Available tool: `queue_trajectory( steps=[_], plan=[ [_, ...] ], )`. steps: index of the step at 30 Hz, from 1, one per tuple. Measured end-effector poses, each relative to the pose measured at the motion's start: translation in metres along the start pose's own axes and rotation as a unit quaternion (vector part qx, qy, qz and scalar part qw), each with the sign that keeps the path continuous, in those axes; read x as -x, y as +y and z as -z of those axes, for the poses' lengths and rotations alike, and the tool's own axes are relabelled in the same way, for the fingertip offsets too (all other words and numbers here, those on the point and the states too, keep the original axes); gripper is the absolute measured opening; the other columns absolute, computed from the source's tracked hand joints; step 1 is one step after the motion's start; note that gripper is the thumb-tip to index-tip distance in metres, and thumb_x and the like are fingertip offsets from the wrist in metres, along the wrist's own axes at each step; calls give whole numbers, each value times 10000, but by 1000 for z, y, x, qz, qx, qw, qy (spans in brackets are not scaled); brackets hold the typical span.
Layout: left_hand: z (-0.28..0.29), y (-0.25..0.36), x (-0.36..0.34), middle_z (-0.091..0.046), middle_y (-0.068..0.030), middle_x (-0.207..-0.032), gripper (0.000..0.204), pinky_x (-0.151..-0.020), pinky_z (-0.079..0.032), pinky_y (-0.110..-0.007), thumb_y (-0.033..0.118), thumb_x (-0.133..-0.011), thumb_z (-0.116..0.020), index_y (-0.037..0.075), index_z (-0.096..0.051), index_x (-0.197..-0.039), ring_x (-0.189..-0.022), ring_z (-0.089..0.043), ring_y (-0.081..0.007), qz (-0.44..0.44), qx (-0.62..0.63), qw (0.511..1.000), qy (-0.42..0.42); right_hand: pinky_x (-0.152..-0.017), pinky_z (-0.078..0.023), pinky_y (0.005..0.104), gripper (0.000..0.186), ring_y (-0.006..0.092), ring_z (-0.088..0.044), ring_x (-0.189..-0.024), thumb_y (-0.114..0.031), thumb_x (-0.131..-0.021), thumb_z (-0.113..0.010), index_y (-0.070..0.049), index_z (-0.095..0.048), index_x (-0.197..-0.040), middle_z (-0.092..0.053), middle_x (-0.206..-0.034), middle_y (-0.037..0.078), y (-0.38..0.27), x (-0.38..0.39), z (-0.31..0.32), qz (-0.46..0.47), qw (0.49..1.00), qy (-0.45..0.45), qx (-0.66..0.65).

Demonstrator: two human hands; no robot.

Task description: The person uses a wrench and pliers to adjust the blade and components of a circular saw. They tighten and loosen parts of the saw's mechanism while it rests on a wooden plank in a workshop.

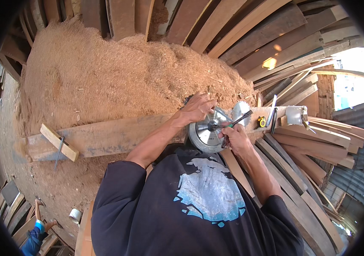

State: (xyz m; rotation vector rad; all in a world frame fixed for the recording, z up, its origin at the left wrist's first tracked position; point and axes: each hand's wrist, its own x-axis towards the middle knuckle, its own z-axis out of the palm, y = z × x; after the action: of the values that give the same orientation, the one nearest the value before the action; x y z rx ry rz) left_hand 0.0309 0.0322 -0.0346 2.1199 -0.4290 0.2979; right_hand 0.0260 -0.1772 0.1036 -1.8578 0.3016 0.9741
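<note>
A round, silver circular saw blade (207, 137) is directly in front of me, at the near edge of a long wooden beam. My left hand (197, 108) is closed over the blade's far rim, fingers bent down toward its face. In my right hand (235, 137) is a black, wrench-like tool (242, 117) with a bit of green near the grip. Its inner end reaches the hub at the blade's centre; I cannot tell whether it is seated there. Another toothed saw blade (240, 109) lies just beyond my right hand.
A yellow and black tape measure (261, 122) and a white container (294, 114) are on the beam (105, 135) to the right. A wood strip (59, 142) crosses its left end. Sawdust (118, 77) heaps behind; planks (305, 147) stack at right. Another person (37, 237) is at lower left.
</note>
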Motion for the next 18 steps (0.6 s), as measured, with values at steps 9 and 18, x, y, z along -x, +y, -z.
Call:
queue_trajectory(
  steps=[9, 18],
  plan=[
    [-1, -1, -4, -648, -140, -838, 161, -821, -436, -480, 140, -870, -781, 105, -652, -959, -883, -613, -361, -13, 8, 1000, 22, -504, -424, 248, 321, 92, -520, -548, -32, -948, -541, 17, -581, -1263, -685, -804, 70, -52, 38, -17, 54, 992, -52, 102],
    [9, 4, -5, -654, -102, -833, 189, -829, -432, -431, 43, -850, -797, 109, -688, -989, -865, -592, -301, 35, -2, 999, 6, -614, -502, 330, 255, 159, -634, -683, -280, -1099, -576, -29, -612, -1131, -648, -796, 54, -42, 48, 53, 115, 946, -25, 302]
  ],
)
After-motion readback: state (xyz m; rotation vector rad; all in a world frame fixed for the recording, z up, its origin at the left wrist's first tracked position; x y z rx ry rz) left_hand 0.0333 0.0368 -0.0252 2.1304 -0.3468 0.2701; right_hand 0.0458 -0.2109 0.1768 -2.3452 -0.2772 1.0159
